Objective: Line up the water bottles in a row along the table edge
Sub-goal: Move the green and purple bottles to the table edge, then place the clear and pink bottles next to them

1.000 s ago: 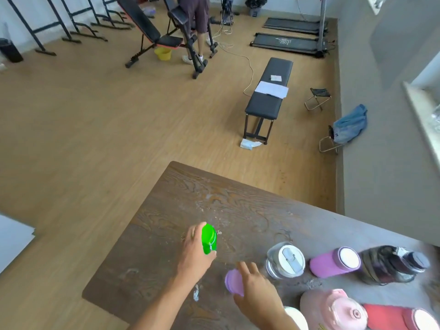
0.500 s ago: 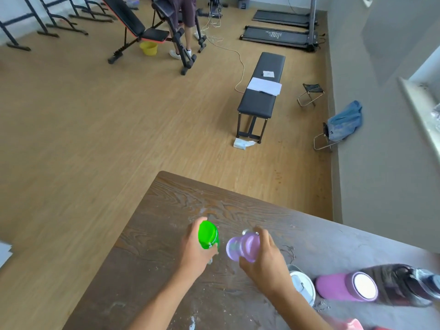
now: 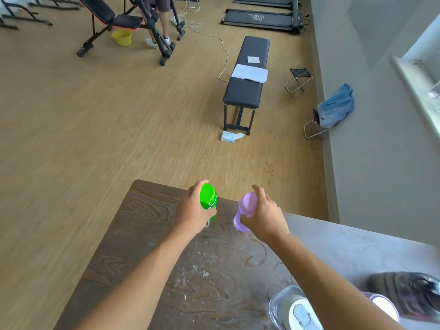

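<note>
My left hand [image 3: 194, 210] grips a green bottle [image 3: 208, 197] close to the far edge of the dark wooden table [image 3: 147, 239]. Just to its right, my right hand [image 3: 264, 214] holds a lilac bottle [image 3: 246, 207], also near that far edge. Both bottles sit about a hand's width apart; whether their bases touch the table is hidden by my hands. A clear bottle with a white lid [image 3: 295, 310], a pink bottle [image 3: 384, 308] and a dark bottle [image 3: 409, 294] stay at the near right.
Beyond the table's far edge lies wooden floor with a black bench [image 3: 247, 84], folding stools [image 3: 298, 79] and gym machines [image 3: 133, 22]. A person's legs [image 3: 162, 20] stand by the machines. A grey wall [image 3: 381, 139] runs along the right.
Both hands have carried the green and lilac bottles away from me, from the table's middle to its far edge. The view has shifted forward, so the other bottles now sit lower right.
</note>
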